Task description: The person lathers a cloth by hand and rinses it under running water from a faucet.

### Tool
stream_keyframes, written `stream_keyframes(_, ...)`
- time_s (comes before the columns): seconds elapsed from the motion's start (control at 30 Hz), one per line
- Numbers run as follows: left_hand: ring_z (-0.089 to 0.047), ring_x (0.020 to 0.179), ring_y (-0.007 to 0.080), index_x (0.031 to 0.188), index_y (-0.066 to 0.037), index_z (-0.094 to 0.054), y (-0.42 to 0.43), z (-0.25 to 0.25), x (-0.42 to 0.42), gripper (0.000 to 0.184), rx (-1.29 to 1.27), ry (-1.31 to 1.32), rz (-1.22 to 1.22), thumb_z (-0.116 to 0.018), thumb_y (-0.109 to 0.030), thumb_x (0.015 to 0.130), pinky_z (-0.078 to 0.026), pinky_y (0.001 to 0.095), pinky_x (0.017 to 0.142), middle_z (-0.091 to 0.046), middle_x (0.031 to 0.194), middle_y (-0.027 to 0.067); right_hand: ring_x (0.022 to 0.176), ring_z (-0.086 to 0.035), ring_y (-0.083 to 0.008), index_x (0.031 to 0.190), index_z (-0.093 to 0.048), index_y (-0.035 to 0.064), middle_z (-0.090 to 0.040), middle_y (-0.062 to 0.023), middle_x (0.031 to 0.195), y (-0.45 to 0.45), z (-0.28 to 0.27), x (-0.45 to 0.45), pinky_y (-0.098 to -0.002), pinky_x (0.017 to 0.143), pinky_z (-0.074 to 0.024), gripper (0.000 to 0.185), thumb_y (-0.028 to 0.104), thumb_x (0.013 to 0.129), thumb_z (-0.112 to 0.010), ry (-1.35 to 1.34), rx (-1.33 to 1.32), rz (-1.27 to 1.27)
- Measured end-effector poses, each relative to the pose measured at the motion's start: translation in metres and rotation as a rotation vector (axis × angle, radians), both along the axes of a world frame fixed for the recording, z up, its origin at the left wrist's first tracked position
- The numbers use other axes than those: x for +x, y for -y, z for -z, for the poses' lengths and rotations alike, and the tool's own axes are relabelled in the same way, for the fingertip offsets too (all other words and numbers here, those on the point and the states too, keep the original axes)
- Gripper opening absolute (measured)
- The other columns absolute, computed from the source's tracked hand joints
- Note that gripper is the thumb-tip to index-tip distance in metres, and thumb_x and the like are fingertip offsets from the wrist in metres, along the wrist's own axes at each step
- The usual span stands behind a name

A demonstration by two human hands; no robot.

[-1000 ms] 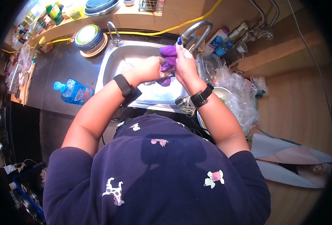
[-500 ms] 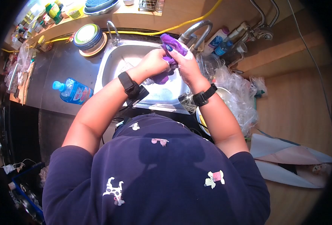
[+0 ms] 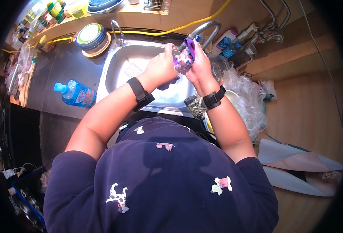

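Note:
Above the steel sink (image 3: 113,72), both hands are on a wet, bunched purple cloth (image 3: 191,47). My left hand (image 3: 160,68) is closed against the cloth's left side, its thumb raised. My right hand (image 3: 201,66) grips the cloth from the right, with dark blue nails showing. Pale suds or a lighter patch show in the middle of the cloth. The fingers partly hide the cloth, and a dark part of it hangs below my left hand. Behind my right hand stands the curved faucet (image 3: 210,25).
A blue detergent bottle (image 3: 77,95) lies on the dark counter left of the sink. Stacked plates (image 3: 90,39) stand behind it. A yellow hose (image 3: 171,30) runs along the back. Bottles (image 3: 230,48) and plastic bags (image 3: 243,101) crowd the right side.
The purple cloth has been turned and bunched lower between the hands, with a lighter area now showing. My left thumb has lifted, and my right hand has shifted slightly right.

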State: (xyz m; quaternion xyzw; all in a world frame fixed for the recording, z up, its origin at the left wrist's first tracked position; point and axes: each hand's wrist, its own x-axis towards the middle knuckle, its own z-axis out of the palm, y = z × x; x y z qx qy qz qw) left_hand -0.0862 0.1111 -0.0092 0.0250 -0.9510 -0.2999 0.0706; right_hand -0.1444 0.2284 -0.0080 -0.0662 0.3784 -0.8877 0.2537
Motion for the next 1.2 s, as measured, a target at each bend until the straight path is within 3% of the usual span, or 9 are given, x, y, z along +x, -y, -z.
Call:
stream_keyframes(0.17,-0.059,0.072,0.0359,0.086,-0.005,-0.058,0.001,-0.008,0.002,0.024,0.133,0.053,0.102,-0.058,-0.024,0.071,-0.047,0.0427,0.065,-0.06,0.073,0.0196,0.045,-0.044,-0.0124,0.085,-0.052,0.0076,-0.044,-0.0019,0.056,-0.004,-0.002,-0.001,-0.0251,0.041,-0.0373,0.026,0.031,0.091,-0.043,0.079,-0.016,-0.006)
stream_keyframes(0.3,-0.059,0.068,0.0344,0.072,-0.005,-0.061,0.001,-0.005,0.003,0.024,0.113,0.039,0.145,-0.058,-0.028,0.071,-0.048,0.0414,0.062,-0.06,0.068,0.0185,0.045,-0.042,-0.0117,0.086,-0.054,0.0074,-0.044,-0.0018,0.056,-0.005,0.001,0.0,-0.0245,0.04,-0.0363,0.026,0.031,0.091,-0.044,0.142,0.017,0.054)
stream_keyframes(0.53,-0.06,0.065,0.0325,0.074,-0.005,-0.061,0.002,-0.005,0.003,0.023,0.063,-0.012,0.152,-0.057,-0.027,0.072,-0.048,0.0404,0.061,-0.06,0.064,0.0156,0.046,-0.045,-0.0129,0.088,-0.057,0.009,-0.047,-0.0009,0.056,-0.006,0.001,0.0,-0.0256,0.043,-0.0386,0.026,0.032,0.089,-0.046,0.137,0.025,0.037)
stream_keyframes(0.6,-0.061,0.06,0.0283,0.073,-0.006,-0.061,0.004,-0.002,0.002,0.02,0.022,-0.062,0.149,-0.054,-0.024,0.074,-0.049,0.0386,0.06,-0.06,0.059,0.0118,0.051,-0.049,-0.0137,0.091,-0.058,0.0087,-0.05,-0.0016,0.061,-0.005,-0.002,0.001,-0.0274,0.05,-0.0432,0.022,0.028,0.089,-0.047,0.126,0.05,0.045)
stream_keyframes(0.77,-0.059,0.076,0.0352,0.081,-0.003,-0.062,0.019,0.015,-0.004,0.022,0.075,-0.12,0.069,-0.06,-0.023,0.071,-0.047,0.0409,0.068,-0.06,0.077,0.0196,0.083,-0.059,-0.0218,0.101,-0.053,0.0049,-0.059,-0.0099,0.083,-0.007,0.004,-0.002,-0.0366,0.081,-0.0471,0.017,0.015,0.089,-0.048,0.055,-0.068,-0.059)
stream_keyframes(0.93,-0.059,0.082,0.0351,0.103,-0.002,-0.054,0.028,0.021,-0.005,0.046,0.184,-0.355,0.28,-0.069,-0.026,0.066,-0.046,0.0377,0.075,-0.062,0.087,0.0162,0.094,-0.056,-0.025,0.114,-0.043,-0.001,-0.055,-0.0139,0.101,-0.01,0.009,-0.007,-0.038,0.086,-0.0451,0.026,0.011,0.091,-0.04,0.009,0.062,-0.08)
stream_keyframes(0.97,-0.061,0.085,0.0297,0.109,-0.002,-0.051,0.03,0.023,-0.006,0.056,0.148,-0.29,0.3,-0.072,-0.029,0.065,-0.046,0.0355,0.078,-0.063,0.09,0.013,0.095,-0.056,-0.0257,0.115,-0.042,-0.0012,-0.055,-0.0151,0.102,-0.008,0.002,-0.001,-0.0384,0.086,-0.0447,0.027,0.011,0.092,-0.039,0.013,0.046,-0.089)
stream_keyframes(1.03,-0.06,0.084,0.0298,0.102,-0.003,-0.053,0.031,0.022,-0.006,0.05,0.297,-0.038,0.31,-0.074,-0.026,0.062,-0.046,0.0363,0.076,-0.063,0.089,0.0147,0.101,-0.054,-0.0283,0.118,-0.04,-0.0018,-0.053,-0.0201,0.11,-0.004,-0.006,0.004,-0.0397,0.089,-0.0434,0.029,0.012,0.092,-0.035,0.006,0.013,-0.095)
stream_keyframes(1.2,-0.061,0.077,0.0246,0.096,-0.004,-0.056,0.033,0.018,0.001,0.048,0.541,0.154,0.404,-0.077,-0.027,0.059,-0.047,0.0344,0.071,-0.063,0.083,0.0133,0.076,-0.054,-0.0211,0.1,-0.045,0.0009,-0.052,-0.0103,0.081,0.0,-0.002,0.005,-0.0343,0.075,-0.0453,0.02,0.018,0.093,-0.038,0.009,-0.028,-0.083)
